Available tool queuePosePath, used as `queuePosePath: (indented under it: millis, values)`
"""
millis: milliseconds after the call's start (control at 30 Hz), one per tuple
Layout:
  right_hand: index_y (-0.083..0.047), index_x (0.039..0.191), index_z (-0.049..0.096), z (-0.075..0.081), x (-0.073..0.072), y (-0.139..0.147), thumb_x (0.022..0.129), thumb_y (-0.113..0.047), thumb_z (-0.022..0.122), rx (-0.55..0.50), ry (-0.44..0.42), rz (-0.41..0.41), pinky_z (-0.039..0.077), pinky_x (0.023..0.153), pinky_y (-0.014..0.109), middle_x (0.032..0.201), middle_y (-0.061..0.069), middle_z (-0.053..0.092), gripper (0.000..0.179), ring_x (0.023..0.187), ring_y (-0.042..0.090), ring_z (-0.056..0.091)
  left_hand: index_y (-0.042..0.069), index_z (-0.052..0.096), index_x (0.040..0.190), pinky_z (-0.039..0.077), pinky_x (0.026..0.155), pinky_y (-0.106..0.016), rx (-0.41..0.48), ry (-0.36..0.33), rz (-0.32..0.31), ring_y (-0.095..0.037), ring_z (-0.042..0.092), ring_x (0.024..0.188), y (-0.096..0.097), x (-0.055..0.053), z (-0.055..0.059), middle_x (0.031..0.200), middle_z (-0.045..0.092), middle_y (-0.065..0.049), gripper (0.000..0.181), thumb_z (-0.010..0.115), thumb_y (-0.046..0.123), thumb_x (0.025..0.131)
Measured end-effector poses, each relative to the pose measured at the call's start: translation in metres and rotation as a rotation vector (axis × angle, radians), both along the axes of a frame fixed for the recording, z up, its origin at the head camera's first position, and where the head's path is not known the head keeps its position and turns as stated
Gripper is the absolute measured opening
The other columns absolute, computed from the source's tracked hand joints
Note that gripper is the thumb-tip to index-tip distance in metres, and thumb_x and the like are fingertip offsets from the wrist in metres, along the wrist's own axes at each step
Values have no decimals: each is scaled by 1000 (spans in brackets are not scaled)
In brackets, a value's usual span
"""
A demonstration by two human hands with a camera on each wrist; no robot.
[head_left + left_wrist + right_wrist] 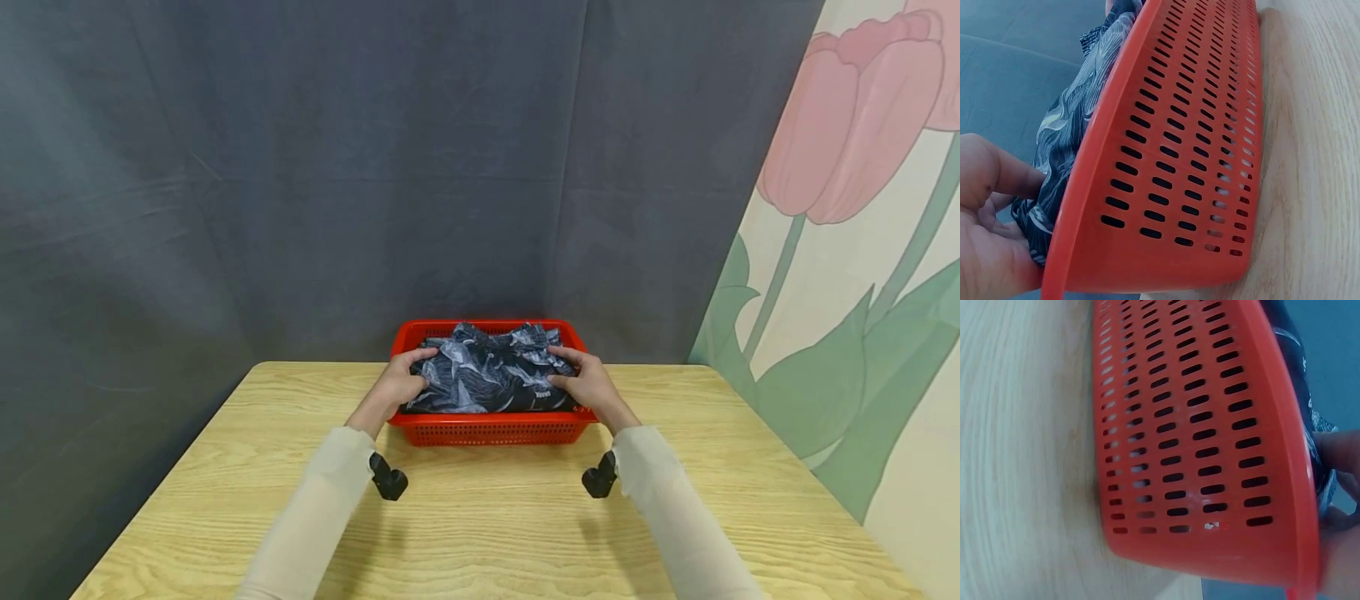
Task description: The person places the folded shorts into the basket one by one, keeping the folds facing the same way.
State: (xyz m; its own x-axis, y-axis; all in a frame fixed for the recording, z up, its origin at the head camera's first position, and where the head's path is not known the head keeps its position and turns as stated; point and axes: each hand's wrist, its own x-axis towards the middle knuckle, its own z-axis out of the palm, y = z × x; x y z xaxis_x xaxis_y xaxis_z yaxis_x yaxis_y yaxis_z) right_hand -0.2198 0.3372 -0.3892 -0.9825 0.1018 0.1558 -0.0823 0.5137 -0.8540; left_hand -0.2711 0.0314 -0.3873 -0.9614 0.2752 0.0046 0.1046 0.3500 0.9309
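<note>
A dark garment (480, 375) with a grey and white print lies bunched in a red plastic basket (487, 431), rising a little above the rim. At the left end my left hand (397, 383) grips the cloth between thumb and fingers; the left wrist view shows the fabric (1054, 169) caught there, just inside the rim. My right hand (588, 383) holds the opposite end the same way, its fingertips partly hidden behind the basket wall (1210, 456) in the right wrist view. The garment's underside is out of sight.
The basket stands near the back edge of a light wooden table (495, 525). A dark grey curtain (450, 167) hangs behind it. On the right is a wall (847, 275) painted with tulips. A small black camera sits at each wrist.
</note>
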Motion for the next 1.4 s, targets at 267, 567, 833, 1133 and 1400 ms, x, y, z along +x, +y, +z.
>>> queuePosePath:
  millis: [267,567,833,1133,1400]
  values:
    - [-7,139,52,-3,0,-1,90,-5,67,244,21,-6,26,106,59,144,26,40,51,129,43,37,8,45,145,27,51,-28,-62,6,29,-29,42,91,5,2,-3,142,40,-15,75,42,-21,76]
    - [-4,132,56,-1,3,-6,87,-7,68,425,67,11,34,101,60,131,27,52,46,117,44,49,4,45,143,30,107,-44,-173,69,42,-31,36,130,10,8,-2,147,38,-20,69,44,-17,78]
    - [-2,133,56,0,6,-7,89,-8,67,502,92,40,35,100,59,132,26,53,46,120,44,48,-2,47,140,22,111,-52,-229,182,38,-41,23,139,9,8,-4,154,20,-25,63,49,-10,78]
    - [2,135,53,-3,11,-5,91,-11,62,536,161,56,30,105,58,139,29,44,47,128,45,39,-5,41,143,10,114,-50,-341,357,19,-42,13,142,4,9,-2,151,29,-28,62,55,2,84]
    - [5,141,44,1,20,6,95,-15,59,456,300,14,29,105,57,139,30,45,52,127,46,41,-1,31,150,23,110,-51,-308,339,24,-39,23,140,-11,8,2,154,26,-22,69,61,18,90]
